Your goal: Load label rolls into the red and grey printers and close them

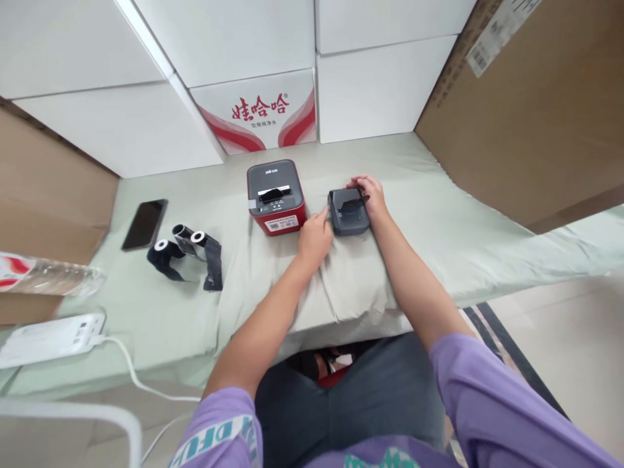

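Observation:
A small dark grey printer cartridge unit (347,213) lies on the pale green cloth-covered table (439,227). My right hand (371,195) grips its far right side. My left hand (314,235) touches its left edge with the fingertips. Just left of it stands a red and dark grey label printer (275,196), upright, its top slot showing.
Black ribbon rolls (188,253) and a black phone (145,223) lie at the left. A white power strip (51,338) and a plastic bottle (49,276) sit at the far left. White cartons (258,110) line the back; a big brown carton (531,110) stands at the right.

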Available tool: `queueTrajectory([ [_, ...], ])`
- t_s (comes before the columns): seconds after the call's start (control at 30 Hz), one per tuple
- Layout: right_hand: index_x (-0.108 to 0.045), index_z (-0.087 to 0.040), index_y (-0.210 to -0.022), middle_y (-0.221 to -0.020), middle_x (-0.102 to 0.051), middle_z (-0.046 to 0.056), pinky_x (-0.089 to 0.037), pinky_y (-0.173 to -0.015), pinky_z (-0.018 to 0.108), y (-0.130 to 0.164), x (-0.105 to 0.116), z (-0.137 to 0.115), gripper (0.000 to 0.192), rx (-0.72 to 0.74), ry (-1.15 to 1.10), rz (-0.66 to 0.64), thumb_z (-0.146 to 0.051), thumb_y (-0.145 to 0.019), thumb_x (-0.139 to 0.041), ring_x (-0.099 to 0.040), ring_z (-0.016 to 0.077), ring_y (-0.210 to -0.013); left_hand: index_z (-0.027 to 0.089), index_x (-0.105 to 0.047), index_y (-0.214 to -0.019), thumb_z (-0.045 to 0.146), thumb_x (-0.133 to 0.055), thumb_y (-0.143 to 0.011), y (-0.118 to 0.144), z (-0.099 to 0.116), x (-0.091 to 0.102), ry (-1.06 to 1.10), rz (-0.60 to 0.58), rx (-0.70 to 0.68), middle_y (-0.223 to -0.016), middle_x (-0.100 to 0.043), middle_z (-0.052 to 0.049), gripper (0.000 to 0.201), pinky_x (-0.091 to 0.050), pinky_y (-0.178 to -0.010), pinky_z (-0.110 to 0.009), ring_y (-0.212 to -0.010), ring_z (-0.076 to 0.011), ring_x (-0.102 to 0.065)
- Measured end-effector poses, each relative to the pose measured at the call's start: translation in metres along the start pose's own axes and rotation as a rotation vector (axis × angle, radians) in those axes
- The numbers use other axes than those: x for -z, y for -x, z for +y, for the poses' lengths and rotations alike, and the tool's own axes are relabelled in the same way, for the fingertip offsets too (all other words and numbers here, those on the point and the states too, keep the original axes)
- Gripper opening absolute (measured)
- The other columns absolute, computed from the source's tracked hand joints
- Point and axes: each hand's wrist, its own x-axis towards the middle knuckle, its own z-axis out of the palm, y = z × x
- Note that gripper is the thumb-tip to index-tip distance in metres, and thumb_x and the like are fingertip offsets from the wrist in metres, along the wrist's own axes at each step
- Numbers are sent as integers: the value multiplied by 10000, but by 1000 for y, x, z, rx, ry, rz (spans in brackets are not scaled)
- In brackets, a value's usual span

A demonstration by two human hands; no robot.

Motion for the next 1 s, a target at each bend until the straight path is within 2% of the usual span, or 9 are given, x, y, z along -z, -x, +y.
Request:
queueTrajectory([
  [0.1, -637, -203, -789, -723, -682, 0, -556, -767, 284, 0, 0, 0, 89, 5, 2, 4, -178, -867, -604, -698, 150, -725, 213, -628, -1480, 128, -471, -966, 0, 6, 4, -12, -60, 67, -1145, -772, -143, 544, -563, -904, -397, -993, -286, -734],
  [0.17, -641, -204, -796, -721, -686, -2, -556, -751, 279, 0, 0, 0, 75, 8, 9, -2, -192, -862, -609, -695, 145, -713, 256, -641, -1472, 144, -492, -959, -1, 8, 6, -24, -99, 117, -1142, -790, -131, 546, -564, -866, -405, -974, -301, -743],
  [0.27, -639, -211, -811, -731, -689, -5, -559, -745, 272, 0, 0, 1, 47, 16, 29, -9, -224, -856, -632, -697, 145, -730, 294, -707, -1395, 178, -530, -943, -5, 6, 6, -43, -99, 166, -1028, -820, -111, 499, -559, -816, -401, -902, -302, -753],
  [0.4, -631, -218, -818, -734, -680, -4, -567, -765, 292, -1, 1, 2, 62, 19, 40, 5, -262, -849, -660, -707, 164, -763, 289, -731, -1362, 179, -534, -927, -6, 5, 4, -92, -80, 146, -888, -818, -100, 491, -545, -749, -371, -813, -283, -747],
  [0.5, -630, -217, -815, -734, -679, -5, -566, -766, 301, -1, 1, 2, 90, 26, 40, 5, -294, -826, -675, -706, 162, -733, 278, -664, -1447, 171, -507, -933, -2, 14, 5, -161, -88, 144, -969, -819, -105, 548, -540, -757, -357, -844, -274, -747],
  [0.6, -629, -224, -802, -732, -689, -7, -569, -774, 303, -1, 1, 2, 96, 49, 44, -1, -307, -802, -676, -704, 158, -727, 282, -557, -1544, 194, -452, -975, 3, 26, 11, -230, -150, 186, -1146, -800, -101, 584, -536, -831, -337, -974, -260, -746],
  [0.77, -625, -238, -781, -715, -702, -16, -579, -779, 312, -1, 2, 3, 78, 59, 49, -5, -303, -787, -667, -704, 161, -726, 282, -390, -1643, 215, -388, -1016, 4, 34, 20, -226, -204, 226, -1338, -736, -89, 630, -523, -889, -322, -1121, -252, -714],
  [0.83, -622, -239, -783, -718, -703, -17, -582, -789, 319, -1, 3, 3, 93, 65, 46, -15, -312, -794, -677, -710, 161, -725, 309, -387, -1642, 219, -394, -1020, 4, 33, 20, -212, -211, 229, -1338, -737, -77, 629, -520, -902, -322, -1130, -249, -710],
  [1.0, -619, -235, -774, -712, -703, -22, -584, -792, 325, -3, 3, 5, 103, 76, 26, 7, -314, -803, -679, -720, 159, -708, 326, -491, -1586, 219, -413, -1016, 2, 25, 16, -169, -190, 225, -1328, -747, -59, 585, -515, -956, -333, -1176, -253, -696],
])
